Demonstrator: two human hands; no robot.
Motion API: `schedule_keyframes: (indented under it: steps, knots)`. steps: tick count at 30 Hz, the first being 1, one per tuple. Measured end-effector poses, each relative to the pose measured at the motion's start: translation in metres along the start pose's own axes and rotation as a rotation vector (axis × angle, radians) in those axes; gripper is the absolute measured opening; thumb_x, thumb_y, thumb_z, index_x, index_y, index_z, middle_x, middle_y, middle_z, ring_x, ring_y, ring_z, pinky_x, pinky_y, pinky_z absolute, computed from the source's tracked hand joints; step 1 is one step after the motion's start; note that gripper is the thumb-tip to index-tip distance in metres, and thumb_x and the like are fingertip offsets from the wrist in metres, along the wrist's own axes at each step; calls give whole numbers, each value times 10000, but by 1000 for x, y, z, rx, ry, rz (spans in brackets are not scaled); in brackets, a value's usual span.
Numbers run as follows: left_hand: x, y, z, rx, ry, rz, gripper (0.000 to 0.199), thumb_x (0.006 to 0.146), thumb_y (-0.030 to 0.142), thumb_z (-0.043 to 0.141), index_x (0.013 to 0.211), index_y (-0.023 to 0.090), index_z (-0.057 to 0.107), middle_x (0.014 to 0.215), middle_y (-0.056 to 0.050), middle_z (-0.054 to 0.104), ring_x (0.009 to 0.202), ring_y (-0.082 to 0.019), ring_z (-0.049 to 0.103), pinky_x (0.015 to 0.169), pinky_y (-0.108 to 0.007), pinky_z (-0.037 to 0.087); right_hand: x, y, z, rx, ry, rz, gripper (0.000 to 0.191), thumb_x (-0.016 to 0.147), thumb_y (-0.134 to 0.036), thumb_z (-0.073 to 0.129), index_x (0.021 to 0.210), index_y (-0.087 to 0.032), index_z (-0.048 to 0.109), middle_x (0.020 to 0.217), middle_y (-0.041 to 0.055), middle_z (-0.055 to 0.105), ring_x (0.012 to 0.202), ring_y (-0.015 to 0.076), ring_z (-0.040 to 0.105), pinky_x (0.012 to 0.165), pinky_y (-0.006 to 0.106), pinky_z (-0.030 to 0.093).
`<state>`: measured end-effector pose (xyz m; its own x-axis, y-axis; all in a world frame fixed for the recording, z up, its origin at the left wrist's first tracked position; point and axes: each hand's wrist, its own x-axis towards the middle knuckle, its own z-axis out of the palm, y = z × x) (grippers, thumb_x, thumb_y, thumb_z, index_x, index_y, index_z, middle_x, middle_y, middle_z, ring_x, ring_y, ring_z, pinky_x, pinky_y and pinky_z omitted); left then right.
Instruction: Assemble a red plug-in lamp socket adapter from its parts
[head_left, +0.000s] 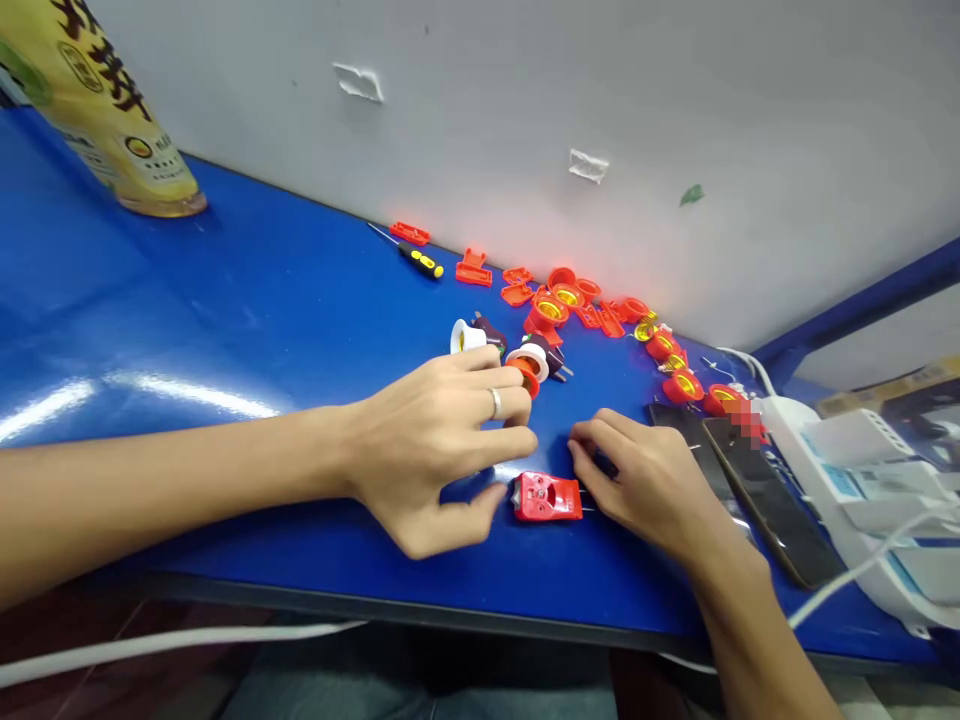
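Observation:
A small red plastic device [547,498] with two metal prongs lies on the blue table between my hands. My left hand [450,440], a ring on one finger, hovers at the device's left end. Its thumb and index finger are apart with nothing between them. Beyond its fingertips sit an orange-red socket [528,372], a white-rimmed dark plug [551,352] and a second white-rimmed plug [469,335]. Near the prongs, my right hand [637,475] rests on the table with curled fingers. Whether anything is inside its curl is hidden.
Several red shell parts and sockets [551,310] line the wall side. A screwdriver [421,262] lies left of them, and a drink bottle [112,110] stands far left. On the right are a dark phone [772,500] and a white power strip [847,520] with a cable.

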<state>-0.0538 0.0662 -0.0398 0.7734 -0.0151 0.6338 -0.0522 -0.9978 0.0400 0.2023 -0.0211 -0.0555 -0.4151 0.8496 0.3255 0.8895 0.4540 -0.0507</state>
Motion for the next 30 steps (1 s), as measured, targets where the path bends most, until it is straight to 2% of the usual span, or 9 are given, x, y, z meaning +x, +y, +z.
schedule_keyframes:
  steps: [4,9,13,17,21,24,27,30]
  knots:
    - [1,-15,-9,128,16,87,170,721,128,536,766,215,675,721,-60,666,618,-215,542,613,-389,450,-2,2,-1,87,41,21,164,958,-146,557,911,-170,712,752,-2,686,568,128,574,577,274,391]
    - [-2,-31,-11,251,96,52,191,773,101,529,808,229,666,694,-35,647,609,-201,544,580,-351,435,-1,4,-6,142,57,81,156,928,-163,567,884,-200,712,716,-12,713,547,131,602,586,261,425]
    - [-1,-29,-6,250,19,50,148,830,145,558,859,193,696,728,-61,675,630,-208,573,638,-362,488,0,5,-9,140,9,116,166,917,-154,550,897,-210,705,765,-3,740,600,146,640,618,266,439]
    - [4,-28,-10,282,-77,76,162,810,133,555,820,203,701,758,-71,683,695,-231,603,719,-392,502,-1,9,-8,98,-52,124,162,926,-143,533,899,-209,679,815,15,718,674,166,645,644,283,423]
    - [1,-45,-18,338,-73,22,207,767,97,541,853,202,697,775,-72,690,668,-230,584,654,-389,459,-4,15,-6,73,-71,112,173,967,-162,519,933,-206,682,866,24,703,709,178,648,658,300,418]
    - [-3,-53,-20,343,-62,-3,193,812,95,547,887,191,696,802,-73,711,686,-224,602,667,-383,464,-6,15,-7,69,-55,111,164,965,-173,522,921,-206,676,849,18,701,703,182,652,646,307,407]
    - [1,-43,-17,324,-69,-1,178,881,93,549,923,186,695,815,-65,719,726,-220,622,715,-387,476,-6,12,-9,78,-37,125,143,939,-164,535,900,-205,666,806,5,704,657,178,641,621,311,398]
    - [6,-16,-9,172,-67,-41,128,944,148,585,995,149,703,854,-84,715,766,-217,636,734,-382,478,-5,10,-9,102,-11,148,135,935,-156,539,893,-200,660,772,-5,707,622,173,633,610,311,404]
